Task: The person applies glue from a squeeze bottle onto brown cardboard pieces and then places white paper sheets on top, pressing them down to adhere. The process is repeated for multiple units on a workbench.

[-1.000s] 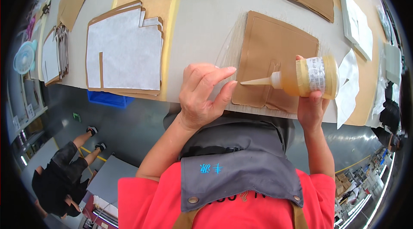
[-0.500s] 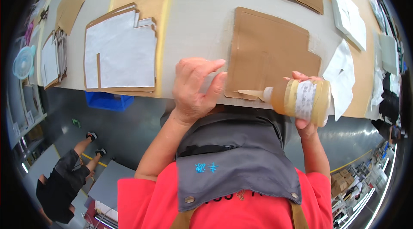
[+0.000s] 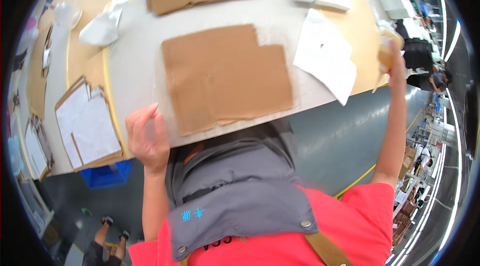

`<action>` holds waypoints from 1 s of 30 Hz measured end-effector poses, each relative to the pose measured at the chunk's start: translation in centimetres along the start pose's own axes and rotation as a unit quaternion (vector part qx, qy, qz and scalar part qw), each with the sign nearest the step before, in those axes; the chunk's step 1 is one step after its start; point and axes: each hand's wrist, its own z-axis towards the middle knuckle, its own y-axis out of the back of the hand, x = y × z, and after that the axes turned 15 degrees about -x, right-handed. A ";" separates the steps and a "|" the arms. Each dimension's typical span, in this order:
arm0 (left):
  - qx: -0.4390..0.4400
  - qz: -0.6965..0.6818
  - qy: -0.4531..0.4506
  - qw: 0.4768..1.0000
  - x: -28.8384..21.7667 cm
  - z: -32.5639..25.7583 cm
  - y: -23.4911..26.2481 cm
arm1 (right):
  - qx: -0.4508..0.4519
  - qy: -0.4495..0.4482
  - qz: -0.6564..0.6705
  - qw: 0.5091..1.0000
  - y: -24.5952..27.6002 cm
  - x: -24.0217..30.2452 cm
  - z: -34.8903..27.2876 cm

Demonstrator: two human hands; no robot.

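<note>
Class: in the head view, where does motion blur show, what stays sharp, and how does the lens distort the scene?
Head view: the right hand and its bottle smear with motion blur; the brown cardboard piece stays fairly sharp; the table edge bows with fisheye distortion, and a black rim rings the picture.

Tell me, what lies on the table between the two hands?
In the head view, a notched brown cardboard piece and a white sheet lie between the left hand at the table edge and the right hand holding a bottle.
</note>
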 end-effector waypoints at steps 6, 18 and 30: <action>0.013 0.005 0.015 1.000 -0.7 -0.2 -1.3 | -0.069 0.236 -0.451 0.858 -1.5 -7.1 2.7; 0.001 -0.004 -0.039 0.999 -2.3 2.4 0.3 | 0.320 0.234 -0.111 0.911 -15.6 -4.7 5.2; 0.180 -0.231 -0.051 0.955 -8.9 6.8 -13.2 | 0.253 0.111 0.061 0.959 -9.6 -4.4 2.5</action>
